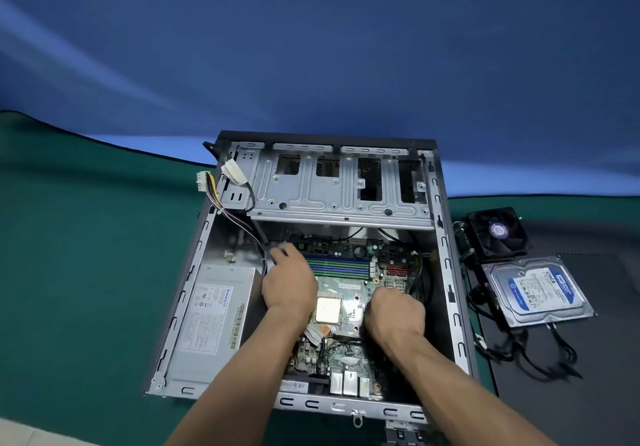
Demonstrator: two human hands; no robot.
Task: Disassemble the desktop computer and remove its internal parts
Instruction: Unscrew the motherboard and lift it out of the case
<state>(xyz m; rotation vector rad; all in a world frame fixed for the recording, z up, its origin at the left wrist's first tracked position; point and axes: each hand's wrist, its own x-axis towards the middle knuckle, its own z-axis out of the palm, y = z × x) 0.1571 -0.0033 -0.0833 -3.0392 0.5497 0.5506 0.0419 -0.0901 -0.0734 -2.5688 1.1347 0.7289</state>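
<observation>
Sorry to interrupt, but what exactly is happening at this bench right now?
A person is stripping an open grey metal desktop case lying on a green mat. Both hands are inside, over the green motherboard: the left hand reaches toward the memory slots, the right hand is curled near the bare silver processor. The grey power supply remains inside. A black fan and blue-labelled hard drive already lie outside.
</observation>
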